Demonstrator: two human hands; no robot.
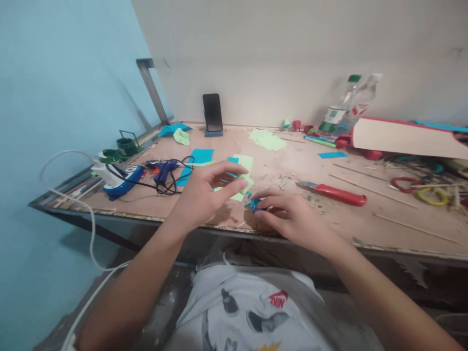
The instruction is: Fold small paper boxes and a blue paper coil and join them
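Note:
My left hand point(214, 190) is raised a little over the front of the table, its thumb and fingers closed on a small piece of light green paper point(247, 183). Close by on the right, my right hand point(288, 209) pinches a small crumpled bit of blue paper point(255, 204) near the table's front edge. Behind my left hand lie a light green sheet point(245, 163) and several blue pieces of paper point(202, 156), partly hidden by that hand. A red-handled utility knife point(340, 194) rests to the right of my right hand.
A blue glue gun point(165, 170) with tangled black cord and a blue-and-white power strip point(124, 180) sit at left. A phone point(212, 113) stands at the back near light green papers point(267, 140). Bottles point(334, 114), thin sticks point(373, 190) and scissors point(405, 184) occupy the right.

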